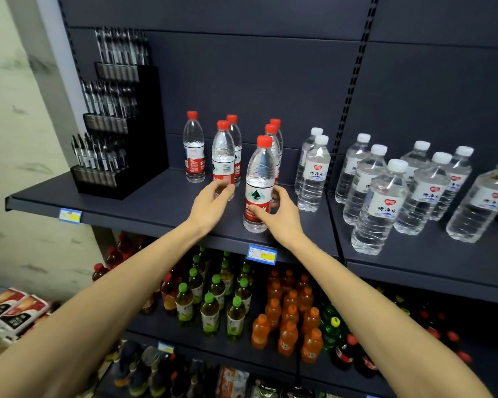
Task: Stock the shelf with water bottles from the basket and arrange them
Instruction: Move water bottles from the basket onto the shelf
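Several red-capped water bottles stand on the dark shelf (144, 202). My right hand (282, 214) grips the front red-capped bottle (259, 182) low on its red label, near the shelf's front edge. My left hand (213, 202) curls round the base of a second red-capped bottle (223, 156) just behind and to the left. Another red-capped bottle (194, 147) stands alone farther left, and more stand behind the two I hold. The basket is out of view.
White-capped water bottles (380, 202) fill the shelf to the right. A black tiered pen display (118, 127) stands at the shelf's left end. Lower shelves hold green-capped tea bottles (210, 305) and orange drink bottles (288, 320). Blue price tags (261, 255) hang on the shelf edge.
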